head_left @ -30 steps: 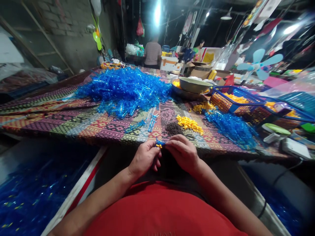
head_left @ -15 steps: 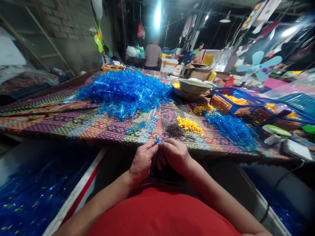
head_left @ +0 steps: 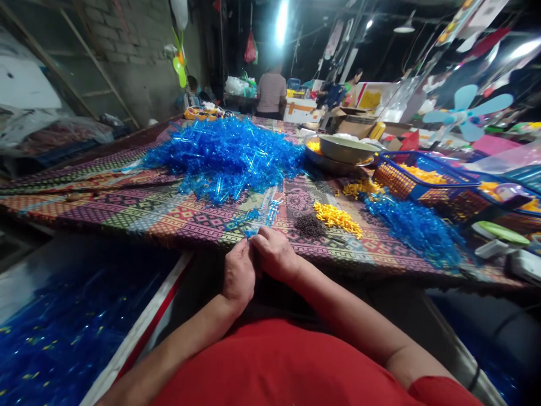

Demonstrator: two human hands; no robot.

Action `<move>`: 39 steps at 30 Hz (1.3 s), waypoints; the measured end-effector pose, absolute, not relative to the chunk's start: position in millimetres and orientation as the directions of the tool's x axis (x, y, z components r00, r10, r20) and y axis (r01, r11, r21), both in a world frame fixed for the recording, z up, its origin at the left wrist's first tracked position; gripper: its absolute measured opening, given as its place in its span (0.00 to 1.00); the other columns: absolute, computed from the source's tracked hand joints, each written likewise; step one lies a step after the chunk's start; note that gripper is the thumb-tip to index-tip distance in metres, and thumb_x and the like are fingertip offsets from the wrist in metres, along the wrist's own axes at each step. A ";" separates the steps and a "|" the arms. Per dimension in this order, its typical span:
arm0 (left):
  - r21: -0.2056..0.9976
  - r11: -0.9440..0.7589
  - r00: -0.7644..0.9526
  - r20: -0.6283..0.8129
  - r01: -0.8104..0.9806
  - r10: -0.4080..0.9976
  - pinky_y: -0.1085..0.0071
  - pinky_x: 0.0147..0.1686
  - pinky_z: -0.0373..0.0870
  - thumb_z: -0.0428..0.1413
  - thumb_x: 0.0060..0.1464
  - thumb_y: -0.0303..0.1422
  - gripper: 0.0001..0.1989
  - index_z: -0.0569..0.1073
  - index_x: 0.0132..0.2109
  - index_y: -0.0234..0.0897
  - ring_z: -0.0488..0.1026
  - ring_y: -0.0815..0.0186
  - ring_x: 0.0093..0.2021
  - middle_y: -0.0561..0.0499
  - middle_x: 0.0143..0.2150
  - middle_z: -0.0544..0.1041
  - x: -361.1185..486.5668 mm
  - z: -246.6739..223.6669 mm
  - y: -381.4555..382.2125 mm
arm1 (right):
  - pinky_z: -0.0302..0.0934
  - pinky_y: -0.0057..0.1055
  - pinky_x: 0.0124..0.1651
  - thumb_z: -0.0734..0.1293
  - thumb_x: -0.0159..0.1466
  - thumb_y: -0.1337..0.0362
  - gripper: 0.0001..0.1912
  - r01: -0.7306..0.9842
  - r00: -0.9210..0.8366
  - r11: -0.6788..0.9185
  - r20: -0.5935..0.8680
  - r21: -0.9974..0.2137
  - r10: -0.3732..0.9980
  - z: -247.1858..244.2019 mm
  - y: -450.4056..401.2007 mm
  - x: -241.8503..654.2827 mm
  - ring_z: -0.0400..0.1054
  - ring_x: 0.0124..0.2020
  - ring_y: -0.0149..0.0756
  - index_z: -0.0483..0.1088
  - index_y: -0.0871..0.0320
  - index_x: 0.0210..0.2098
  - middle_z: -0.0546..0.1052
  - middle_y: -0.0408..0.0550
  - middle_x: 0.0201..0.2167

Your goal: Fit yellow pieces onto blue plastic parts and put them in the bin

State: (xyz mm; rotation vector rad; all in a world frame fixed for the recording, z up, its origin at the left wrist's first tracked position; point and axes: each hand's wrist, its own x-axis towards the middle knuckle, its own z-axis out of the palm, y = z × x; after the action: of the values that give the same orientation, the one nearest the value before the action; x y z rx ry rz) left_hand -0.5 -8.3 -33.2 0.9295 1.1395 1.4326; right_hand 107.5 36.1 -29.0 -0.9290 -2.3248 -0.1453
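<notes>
My left hand and my right hand meet at the table's front edge, fingers pinched together. Between the fingertips a bit of a small clear-blue plastic piece shows; the rest of it is hidden by the fingers. Just beyond lie a few loose blue plastic pieces. To the right of my hands sit a heap of tiny dark beads and a heap of small yellow plastic parts. A large pile of blue plastic pieces covers the table's middle.
A patterned cloth covers the table. At right are a smaller blue pile, stacked metal bowls, a blue basket of yellow parts and a fan. A bin of blue pieces stands below left. Another person is farther back.
Both hands have moved left, and the right hand now reaches over the left one's fingertips. The yellow bit seen at the fingers earlier is hidden. The view has shifted slightly.
</notes>
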 end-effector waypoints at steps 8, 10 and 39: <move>0.928 0.052 -0.068 -0.083 -0.369 0.994 0.78 0.12 0.55 0.53 0.51 0.38 0.12 0.67 0.28 0.32 0.63 0.74 0.12 0.53 0.18 0.70 -19.3 -31.1 3.6 | 0.58 0.30 0.37 0.63 0.61 0.55 0.19 0.927 -0.206 0.279 0.283 -0.249 0.937 -24.4 96.9 135.7 0.70 0.36 0.40 0.66 0.59 0.47 0.76 0.54 0.37; 0.908 0.082 -0.036 -0.106 -0.410 0.994 0.78 0.12 0.56 0.54 0.50 0.38 0.12 0.66 0.29 0.32 0.64 0.73 0.12 0.53 0.19 0.70 -17.8 -31.0 2.1 | 0.59 0.31 0.37 0.64 0.59 0.56 0.26 0.956 -0.153 0.201 0.219 -0.216 0.964 -25.4 111.4 138.9 0.70 0.38 0.43 0.61 0.59 0.54 0.75 0.56 0.40; 0.767 0.163 0.147 -0.090 -0.621 0.985 0.66 0.33 0.74 0.59 0.47 0.27 0.09 0.71 0.38 0.33 0.75 0.66 0.28 0.52 0.29 0.75 -19.6 -19.5 -4.4 | 0.63 0.32 0.38 0.67 0.58 0.63 0.16 0.403 -0.198 0.411 0.360 -0.818 0.912 -21.3 53.1 156.6 0.70 0.36 0.36 0.69 0.60 0.45 0.76 0.51 0.37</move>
State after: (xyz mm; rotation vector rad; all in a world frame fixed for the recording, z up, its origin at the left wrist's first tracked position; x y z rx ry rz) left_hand -19.6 -4.4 -19.5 0.6578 0.6875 1.2839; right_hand 156.6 53.1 -21.3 -1.1396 -1.7837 0.7232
